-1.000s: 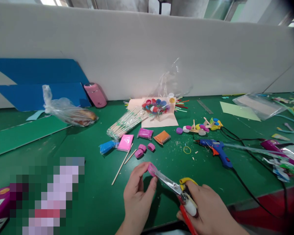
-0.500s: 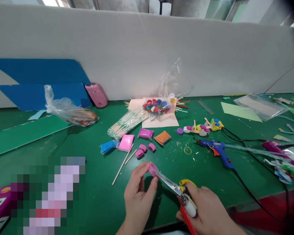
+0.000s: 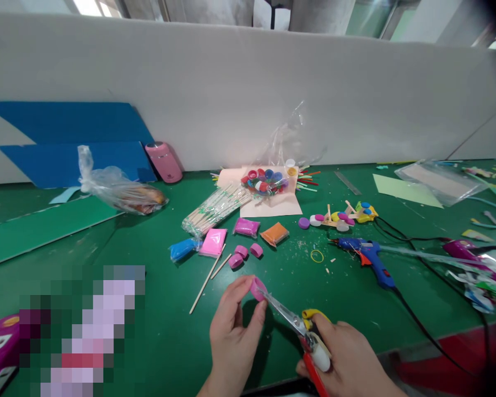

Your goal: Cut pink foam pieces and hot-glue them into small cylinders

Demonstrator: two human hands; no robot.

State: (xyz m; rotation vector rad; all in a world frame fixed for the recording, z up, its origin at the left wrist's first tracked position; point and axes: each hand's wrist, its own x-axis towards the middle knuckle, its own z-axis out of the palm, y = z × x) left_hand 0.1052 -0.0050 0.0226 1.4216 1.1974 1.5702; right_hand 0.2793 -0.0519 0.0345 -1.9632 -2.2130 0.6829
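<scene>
Between thumb and fingers, my left hand (image 3: 236, 325) pinches a pink bottle cap (image 3: 258, 289) above the table. My right hand (image 3: 349, 350) is wrapped round a pair of scissors (image 3: 291, 317) with yellow and red handles. The tip of the scissors touches the cap at its open side; how deep it reaches is hard to see. Several similar pink caps (image 3: 236, 261) lie on the table just beyond my left hand. Two thin wooden sticks (image 3: 204, 289) lie to the left of these caps.
Wrapped clay packs (image 3: 274, 234) and a bag of wooden sticks (image 3: 215, 209) lie farther back. At right are a blue glue gun (image 3: 370, 256) with a cord and a small craft piece (image 3: 339, 216). A pink bottle (image 3: 164, 161) stands by the white partition (image 3: 215, 94).
The scissors have shifted slightly against the pink cap, and their blades look more closed together. Both hands keep their hold; the view has moved a little.
</scene>
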